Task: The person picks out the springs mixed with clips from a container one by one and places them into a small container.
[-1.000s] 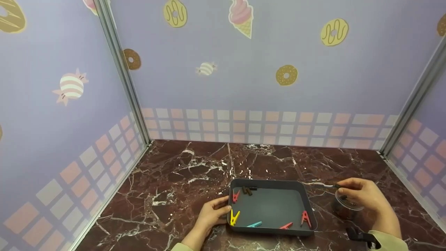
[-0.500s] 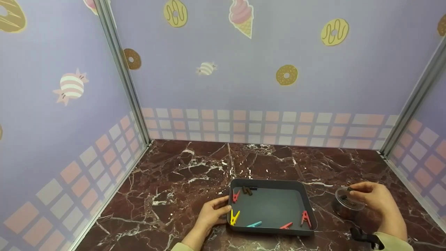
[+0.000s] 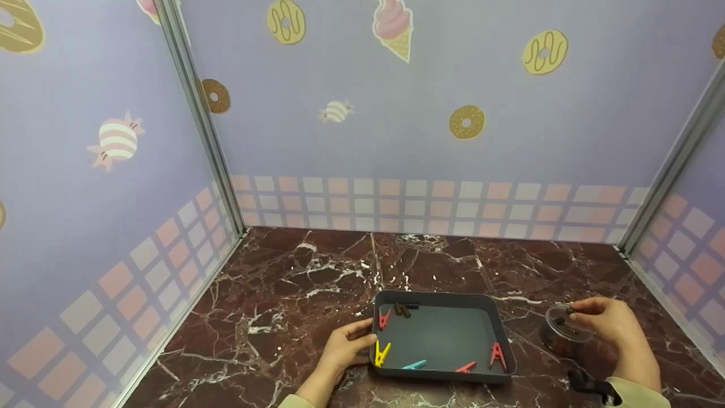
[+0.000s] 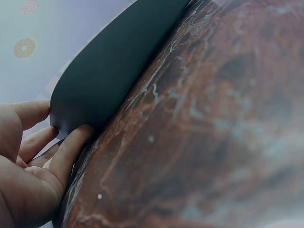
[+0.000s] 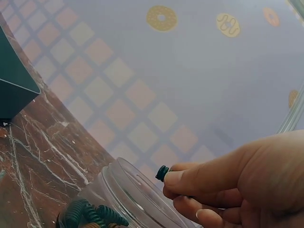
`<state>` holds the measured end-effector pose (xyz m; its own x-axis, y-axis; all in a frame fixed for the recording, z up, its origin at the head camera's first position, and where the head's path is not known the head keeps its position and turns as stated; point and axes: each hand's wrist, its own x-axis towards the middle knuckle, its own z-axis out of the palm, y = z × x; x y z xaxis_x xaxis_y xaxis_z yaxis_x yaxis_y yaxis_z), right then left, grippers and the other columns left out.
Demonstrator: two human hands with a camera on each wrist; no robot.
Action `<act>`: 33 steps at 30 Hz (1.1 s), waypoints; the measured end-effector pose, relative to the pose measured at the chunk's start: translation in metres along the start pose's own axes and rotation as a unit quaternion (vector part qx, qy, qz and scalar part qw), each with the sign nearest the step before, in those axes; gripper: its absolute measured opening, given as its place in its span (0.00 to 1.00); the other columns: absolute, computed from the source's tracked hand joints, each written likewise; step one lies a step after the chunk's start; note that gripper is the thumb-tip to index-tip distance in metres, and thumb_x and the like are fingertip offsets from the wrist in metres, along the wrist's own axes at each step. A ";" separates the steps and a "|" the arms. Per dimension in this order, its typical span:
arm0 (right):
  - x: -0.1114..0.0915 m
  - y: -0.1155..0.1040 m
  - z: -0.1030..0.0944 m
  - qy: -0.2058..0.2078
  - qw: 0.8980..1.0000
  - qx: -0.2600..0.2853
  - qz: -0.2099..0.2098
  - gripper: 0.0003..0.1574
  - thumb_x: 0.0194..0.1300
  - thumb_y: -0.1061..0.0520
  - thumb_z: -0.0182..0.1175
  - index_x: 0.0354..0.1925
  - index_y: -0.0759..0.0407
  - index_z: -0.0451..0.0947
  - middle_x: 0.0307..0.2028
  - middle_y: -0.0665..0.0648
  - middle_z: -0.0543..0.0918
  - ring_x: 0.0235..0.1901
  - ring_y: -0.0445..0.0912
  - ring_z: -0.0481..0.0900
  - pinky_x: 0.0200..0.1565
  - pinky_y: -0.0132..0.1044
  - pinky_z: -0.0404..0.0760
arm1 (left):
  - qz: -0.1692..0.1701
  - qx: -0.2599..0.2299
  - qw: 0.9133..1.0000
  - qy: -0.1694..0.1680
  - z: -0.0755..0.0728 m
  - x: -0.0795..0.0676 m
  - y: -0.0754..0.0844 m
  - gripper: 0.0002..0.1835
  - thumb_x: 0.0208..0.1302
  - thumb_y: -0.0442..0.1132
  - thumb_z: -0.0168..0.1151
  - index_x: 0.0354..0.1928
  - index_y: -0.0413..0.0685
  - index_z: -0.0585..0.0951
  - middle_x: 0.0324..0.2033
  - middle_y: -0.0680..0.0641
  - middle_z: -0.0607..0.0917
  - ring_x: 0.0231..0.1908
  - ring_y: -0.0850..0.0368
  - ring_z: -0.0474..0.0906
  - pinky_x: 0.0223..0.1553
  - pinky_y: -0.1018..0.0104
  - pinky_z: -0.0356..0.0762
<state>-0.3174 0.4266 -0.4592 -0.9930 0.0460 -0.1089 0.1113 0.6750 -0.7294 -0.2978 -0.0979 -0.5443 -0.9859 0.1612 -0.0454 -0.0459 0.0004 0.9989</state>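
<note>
My right hand pinches a small dark ribbed piece between thumb and fingertips; most of it is hidden by the fingers. Just below and left of those fingers, a clear round jar stands uncovered. Inside lie several ribbed dark green pieces and some brownish ones. My left hand rests its fingertips against the outer left wall of a dark grey tray. In the left wrist view its fairly straight fingers touch the tray's outer wall.
Along the tray's edges lie a yellow clothespin, a blue clothespin and several red ones, such as the red clothespin at right. Small dark cylinders sit in its far left corner. Patterned walls surround the marbled table.
My right hand has moved slightly right, from over the jar to its right rim, still pinching the small dark piece. The left hand and tray have stayed in place.
</note>
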 end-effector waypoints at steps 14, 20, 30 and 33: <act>0.003 -0.001 0.002 0.022 0.998 -0.045 -0.030 0.29 0.69 0.49 0.68 0.57 0.70 0.80 0.54 0.73 0.84 0.52 0.67 0.82 0.49 0.57 0.85 | -0.007 0.001 1.000 0.006 0.001 -0.001 0.001 0.29 0.68 0.33 0.66 0.68 0.29 0.73 0.63 0.25 0.78 0.51 0.50 0.85 0.43 0.53 0.91; 0.002 -0.006 0.003 0.024 0.998 -0.045 -0.035 0.28 0.69 0.50 0.67 0.57 0.70 0.81 0.52 0.71 0.86 0.50 0.64 0.84 0.49 0.57 0.85 | -0.010 0.000 1.000 0.007 0.001 0.001 -0.001 0.29 0.68 0.32 0.65 0.69 0.29 0.73 0.64 0.25 0.77 0.51 0.49 0.85 0.44 0.51 0.90; 0.004 -0.013 0.007 0.035 0.997 -0.050 -0.049 0.26 0.70 0.50 0.66 0.55 0.70 0.82 0.49 0.69 0.87 0.41 0.47 0.84 0.42 0.44 0.86 | 0.005 0.022 1.000 0.016 0.001 0.001 0.000 0.28 0.67 0.33 0.66 0.67 0.29 0.75 0.62 0.26 0.80 0.53 0.45 0.84 0.46 0.52 0.90; 0.004 -0.017 0.009 0.037 0.996 -0.054 -0.056 0.25 0.71 0.50 0.66 0.56 0.69 0.82 0.50 0.69 0.87 0.44 0.52 0.85 0.44 0.47 0.86 | 0.020 0.048 0.998 0.021 0.001 0.000 0.001 0.27 0.67 0.33 0.67 0.66 0.29 0.76 0.62 0.28 0.80 0.60 0.37 0.80 0.54 0.54 0.87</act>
<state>-0.3228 0.4093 -0.4533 -0.9996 0.0175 0.0220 -0.0013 0.7543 -0.6565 -0.2979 -0.0972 -0.5431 -0.9927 0.1206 -0.0033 0.0075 0.0890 0.9960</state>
